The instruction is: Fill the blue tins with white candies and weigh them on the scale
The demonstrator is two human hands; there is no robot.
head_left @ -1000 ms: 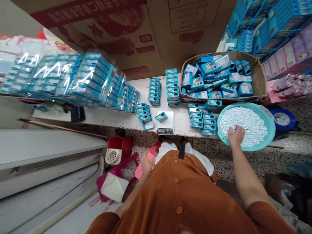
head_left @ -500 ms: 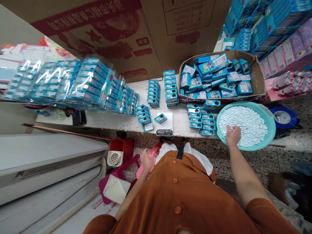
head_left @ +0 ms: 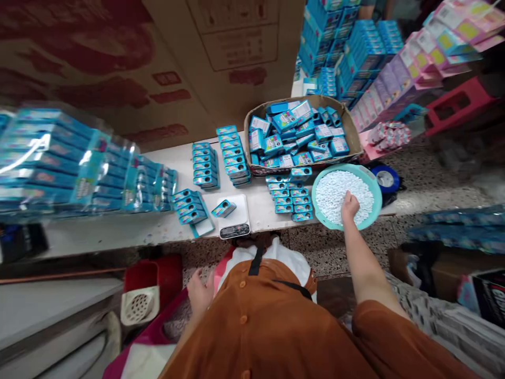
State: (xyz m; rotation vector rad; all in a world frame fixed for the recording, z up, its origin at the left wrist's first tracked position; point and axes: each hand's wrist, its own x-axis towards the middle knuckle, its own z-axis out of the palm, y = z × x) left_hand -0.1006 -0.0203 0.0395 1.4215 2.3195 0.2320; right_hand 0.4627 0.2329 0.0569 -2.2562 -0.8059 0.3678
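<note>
My right hand (head_left: 349, 204) reaches into a teal basin (head_left: 377, 184) full of small pale blue tablets (head_left: 333, 192). Its fingers are bunched together and dug into the tablets. My left hand (head_left: 199, 293) hangs beside my lap above the floor, palm up with fingers apart, holding nothing. A small white scale (head_left: 235, 225) stands at the table's front edge with one blue box (head_left: 223, 209) lying on it. Rows of small blue boxes (head_left: 290, 196) lie between the scale and the basin.
A cardboard tray (head_left: 352, 142) heaped with blue boxes sits behind the basin. More stacks (head_left: 205, 164) and wrapped bundles (head_left: 79, 158) of blue boxes fill the table's left. A red bin (head_left: 148, 273) and a pink stool (head_left: 226, 260) are on the floor. Tape roll (head_left: 384, 178) lies right of the basin.
The view has swung right and pulled back. My right hand stays in the basin, shifted a little toward its middle. My left hand came off the pink stool and opened.
</note>
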